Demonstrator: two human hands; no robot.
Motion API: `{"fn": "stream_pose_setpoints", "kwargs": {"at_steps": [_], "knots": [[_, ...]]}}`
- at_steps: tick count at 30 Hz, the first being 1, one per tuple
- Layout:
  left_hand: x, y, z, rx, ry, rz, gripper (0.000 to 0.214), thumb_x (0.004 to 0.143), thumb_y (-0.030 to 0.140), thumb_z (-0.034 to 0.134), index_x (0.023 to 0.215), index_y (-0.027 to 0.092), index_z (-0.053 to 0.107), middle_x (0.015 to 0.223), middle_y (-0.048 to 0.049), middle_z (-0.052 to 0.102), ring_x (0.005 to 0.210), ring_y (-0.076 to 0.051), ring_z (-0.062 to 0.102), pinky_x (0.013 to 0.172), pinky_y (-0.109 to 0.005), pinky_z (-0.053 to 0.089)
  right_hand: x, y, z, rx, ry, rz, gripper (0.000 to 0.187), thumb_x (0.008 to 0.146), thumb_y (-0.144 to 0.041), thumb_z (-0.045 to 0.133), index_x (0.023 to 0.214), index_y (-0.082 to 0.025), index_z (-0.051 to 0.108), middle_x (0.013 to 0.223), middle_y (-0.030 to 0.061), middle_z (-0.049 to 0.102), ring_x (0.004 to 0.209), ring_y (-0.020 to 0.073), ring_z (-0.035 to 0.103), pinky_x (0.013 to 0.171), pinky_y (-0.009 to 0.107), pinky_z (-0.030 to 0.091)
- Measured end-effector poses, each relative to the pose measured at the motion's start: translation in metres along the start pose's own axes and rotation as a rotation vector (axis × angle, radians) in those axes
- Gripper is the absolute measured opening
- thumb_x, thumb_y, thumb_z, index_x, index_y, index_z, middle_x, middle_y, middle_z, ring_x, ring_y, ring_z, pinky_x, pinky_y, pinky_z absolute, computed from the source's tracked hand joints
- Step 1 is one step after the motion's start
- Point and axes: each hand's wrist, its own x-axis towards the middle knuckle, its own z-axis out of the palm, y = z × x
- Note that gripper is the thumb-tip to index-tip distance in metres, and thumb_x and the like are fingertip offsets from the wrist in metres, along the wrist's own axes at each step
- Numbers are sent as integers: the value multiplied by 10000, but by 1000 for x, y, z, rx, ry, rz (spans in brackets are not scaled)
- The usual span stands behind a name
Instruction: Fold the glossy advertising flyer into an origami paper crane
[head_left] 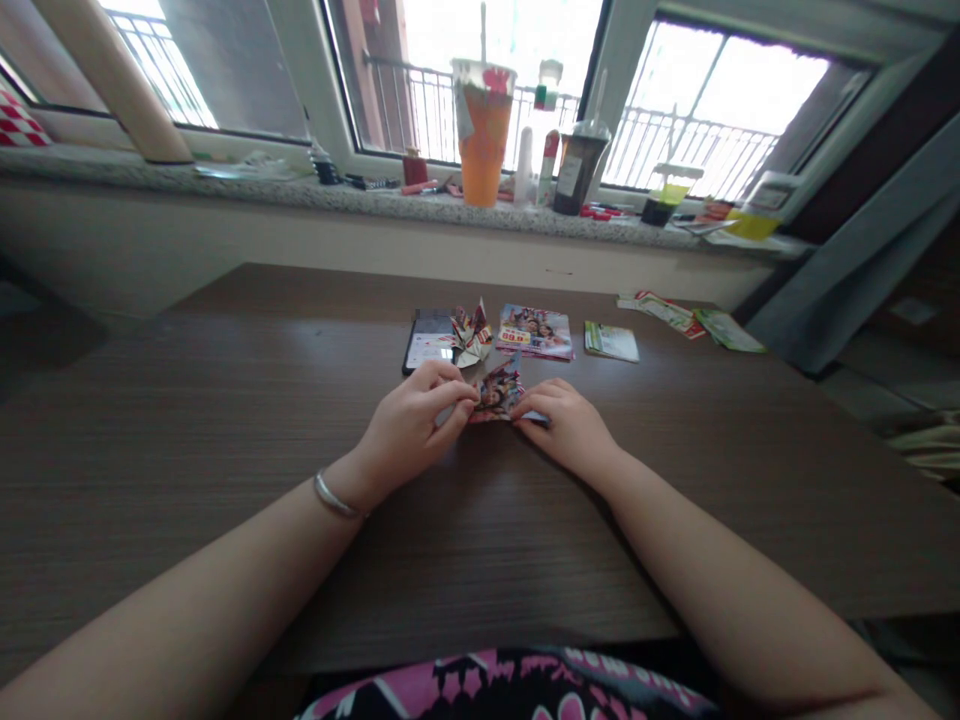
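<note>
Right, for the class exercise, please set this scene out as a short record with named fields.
Left hand: grip pinching the left side of a folded printed paper
Right hand: grip on the paper's right side
Left wrist: silver-coloured bracelet
Beyond the hands, left to right: phone; folded paper figure, partly over the phone; printed sheets; smaller stack of cards or sheets
Surface: brown table
Windowsill: tall cup of orange drink, dark cup, other small items
</note>
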Motion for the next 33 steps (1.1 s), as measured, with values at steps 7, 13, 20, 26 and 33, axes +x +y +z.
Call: {"fn": "stream_pose_setpoints", "kwargs": {"at_steps": [7,13,20,26,33], "knots": [[2,-1,-1,306,50,-63,217,881,280,539,1002,231,712,1167,-82,587,1122,-275,492,992,-469,387,-1,-4,-1,-26,-77,-81,71,849,-199,637,822,-226,697,948,25,707,937,188,587,871,333,454],[1,4,1,434,-17,-61,206,877,323,550,947,263,734,1292,-59,552,1237,-298,435,1118,-558,219,-1,-9,-4,-59,-131,-97,92,855,-192,610,818,-223,688,937,22,705,925,194,582,853,325,455],[-9,-10,15,544,-126,-202,347,893,428,505,1060,205,713,1436,-146,422,1323,-379,351,1105,-629,188,0,-9,-4,-54,-202,-133,86,843,-179,593,810,-215,664,937,23,702,940,195,593,870,325,445],[-5,-11,11,446,-244,-86,312,913,363,470,1042,229,721,1352,-110,543,1308,-354,401,1101,-612,218,1,-10,-5,-71,-244,-68,83,839,-181,581,830,-209,659,892,26,704,879,185,608,809,300,443],[-1,-3,7,236,-342,86,252,912,309,493,1020,250,713,1242,-39,640,1295,-316,435,1114,-620,191,2,-12,-6,-108,-236,28,82,810,-179,592,850,-211,655,878,37,701,867,199,607,793,302,430]]}}
